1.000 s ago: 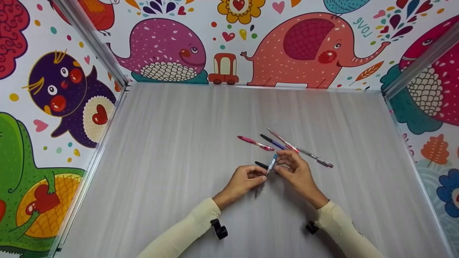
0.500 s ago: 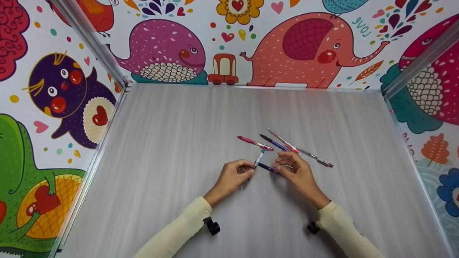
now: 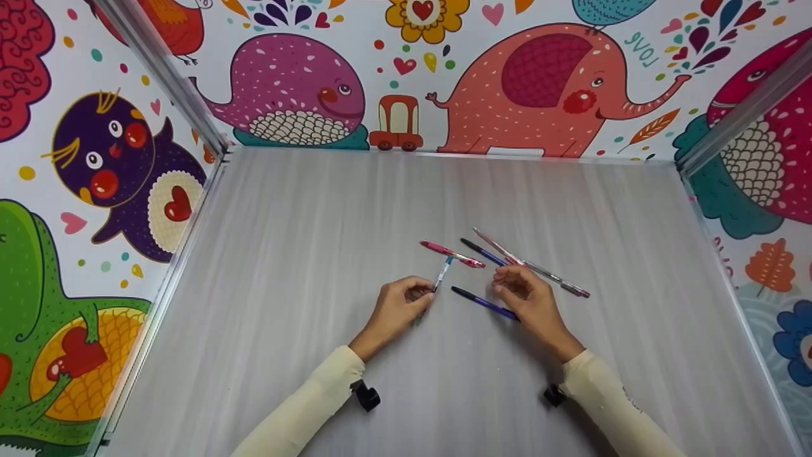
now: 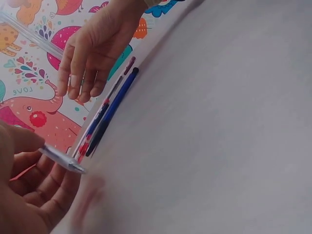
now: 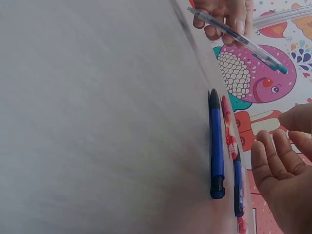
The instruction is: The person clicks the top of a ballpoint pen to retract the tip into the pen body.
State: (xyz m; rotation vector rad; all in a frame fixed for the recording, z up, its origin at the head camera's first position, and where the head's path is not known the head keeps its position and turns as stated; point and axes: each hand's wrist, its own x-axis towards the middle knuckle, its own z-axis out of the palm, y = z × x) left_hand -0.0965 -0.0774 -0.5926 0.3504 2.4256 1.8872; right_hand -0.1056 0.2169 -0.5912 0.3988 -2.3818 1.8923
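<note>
The left hand point(image 3: 393, 308) pinches a clear plastic, teal-ended pen point(image 3: 443, 274) over the tabletop point(image 3: 304, 241); the right hand point(image 3: 531, 301), grip parted, is empty beside a blue, black-tipped pen point(image 3: 485, 303). Best keep the pinch steady, clear of the pink-and-red pen point(image 3: 436, 247) beyond.

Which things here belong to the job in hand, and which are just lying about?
Likely part of the job:
clear pen, pinched in the left hand
near blue pen, by the right hand

Apparently just lying about:
pink pen
farther blue pen
pale pink pen
grey pen
</note>
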